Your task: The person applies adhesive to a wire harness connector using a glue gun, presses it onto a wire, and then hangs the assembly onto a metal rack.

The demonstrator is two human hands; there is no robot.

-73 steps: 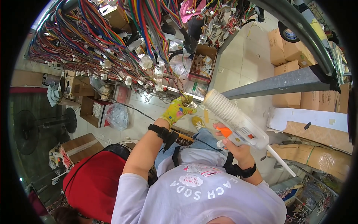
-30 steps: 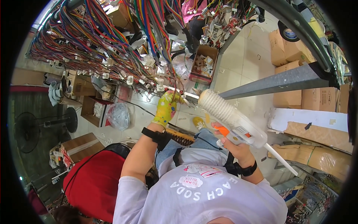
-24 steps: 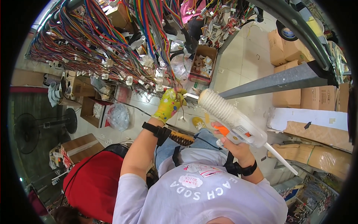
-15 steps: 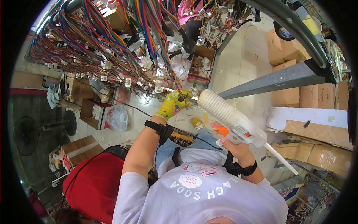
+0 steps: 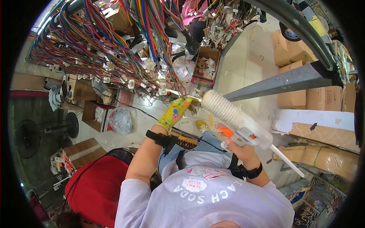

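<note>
My left hand [image 5: 176,111], in a yellow patterned glove, is closed on the lower end of a bundle of thin coloured wires [image 5: 176,84] hanging from above. What sits between its fingertips is too small to make out. In my bare right hand [image 5: 242,151] is a white hot glue gun [image 5: 228,112], with fingers by its orange trigger [image 5: 227,132]. The gun's ribbed, whitish front end points up and left, close to the left fingertips. From its rear sticks out a long white glue stick [image 5: 287,161].
Dense wire harnesses [image 5: 95,49] with white connectors hang across the upper left. A grey metal bar [image 5: 277,81] reaches in from the right. Below the wires stands an open box of white parts [image 5: 205,67]. Cartons [image 5: 323,98] line the right; a red-clothed person [image 5: 97,186] is at lower left.
My left hand has drawn slightly down and left, and its fingers have turned closer together at the wire ends. The right hand and glue gun have hardly moved.
</note>
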